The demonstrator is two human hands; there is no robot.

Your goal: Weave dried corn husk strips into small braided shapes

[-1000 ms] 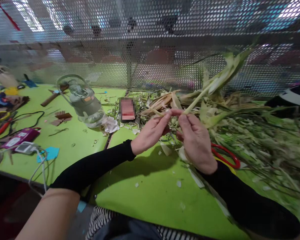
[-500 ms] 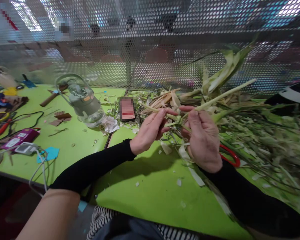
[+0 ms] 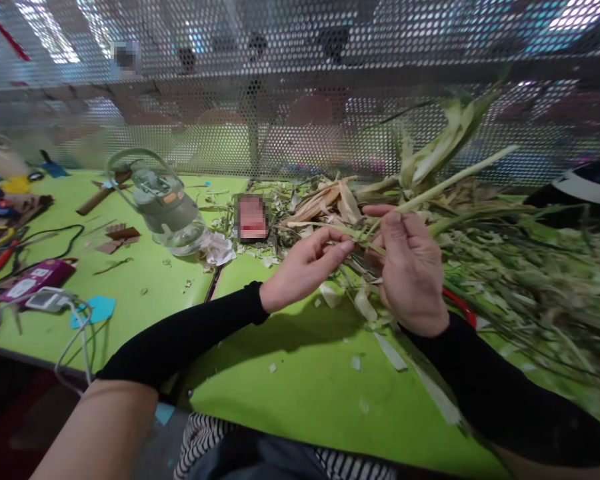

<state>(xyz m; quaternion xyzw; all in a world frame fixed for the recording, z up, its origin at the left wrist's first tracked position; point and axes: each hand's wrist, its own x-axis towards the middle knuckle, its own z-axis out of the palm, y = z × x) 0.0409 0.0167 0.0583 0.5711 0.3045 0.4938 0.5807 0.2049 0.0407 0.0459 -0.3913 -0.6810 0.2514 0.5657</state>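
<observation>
A long pale green plant stalk (image 3: 465, 175) slants up to the right out of my right hand (image 3: 411, 273), whose thumb and fingers are closed on it. Thin green strips meet in a small knot-like crossing (image 3: 364, 236) at its lower end, between my hands. My left hand (image 3: 307, 267) pinches the left side of these strips between thumb and fingers. Dry corn husks (image 3: 320, 203) lie just behind my hands. Below my right hand, a red loop-shaped handle (image 3: 463, 305) shows partly; the rest is hidden.
A clear bottle with a green lid and handle (image 3: 167, 207) stands left of centre, near crumpled paper (image 3: 217, 248) and a blurred-out phone-like object (image 3: 253, 219). Shredded leaves (image 3: 530, 287) cover the right. A purple box (image 3: 40, 280) and cables lie left. Perforated metal mesh (image 3: 280, 133) rises behind.
My left hand has drawn slightly down, its fingers shifting from a raised pinch to a lower one by the crossing. My right hand keeps hold of the stalk, nearly in place.
</observation>
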